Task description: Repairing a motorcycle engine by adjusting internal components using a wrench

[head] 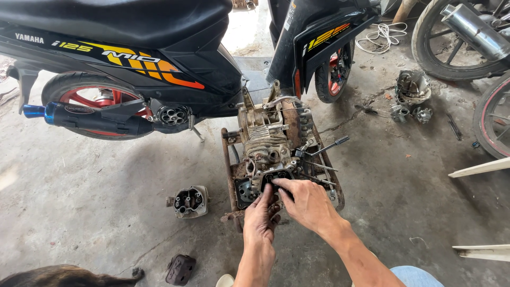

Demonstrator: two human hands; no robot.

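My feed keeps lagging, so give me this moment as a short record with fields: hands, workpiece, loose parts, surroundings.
left hand: fingers on the near end of the engine, at its dark opening
right hand: beside it, fingertips on the same opening
engine: dirty, sits on a rusty stand
tool: dark-handled driver lies on the engine's right side
loose parts: cylinder head and dark cover on the concrete floor
surroundings: black scooter behind; animal at lower left
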